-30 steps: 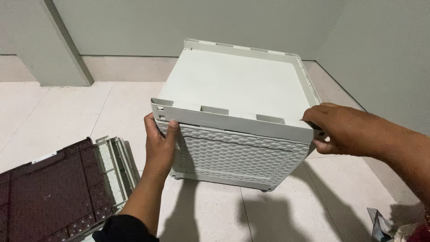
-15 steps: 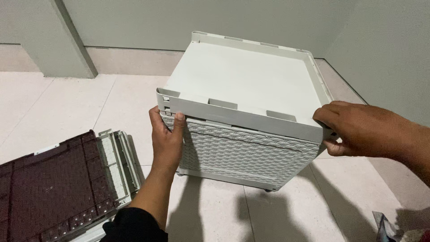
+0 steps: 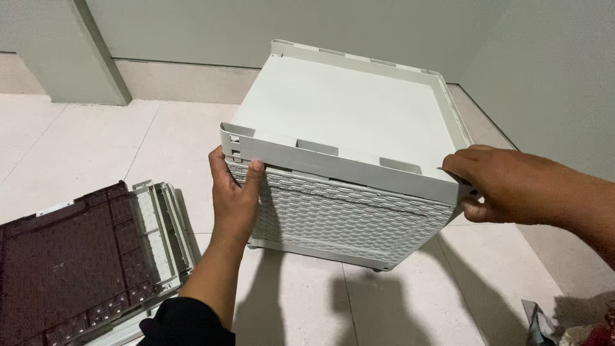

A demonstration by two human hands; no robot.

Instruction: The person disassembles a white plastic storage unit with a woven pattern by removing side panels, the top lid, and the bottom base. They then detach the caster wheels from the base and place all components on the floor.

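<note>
pale grey plastic cabinet (image 3: 346, 128), woven-look front, flat top, left hand (image 3: 234, 198) and right hand (image 3: 506, 186) grips closed on its top corners

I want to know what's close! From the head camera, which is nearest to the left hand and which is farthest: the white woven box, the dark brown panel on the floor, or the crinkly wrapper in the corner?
Starting from the left hand:
1. White woven box: the hand grips its near left corner.
2. Dark brown panel: on the floor, to the hand's left.
3. Crinkly wrapper: far bottom right.
</note>
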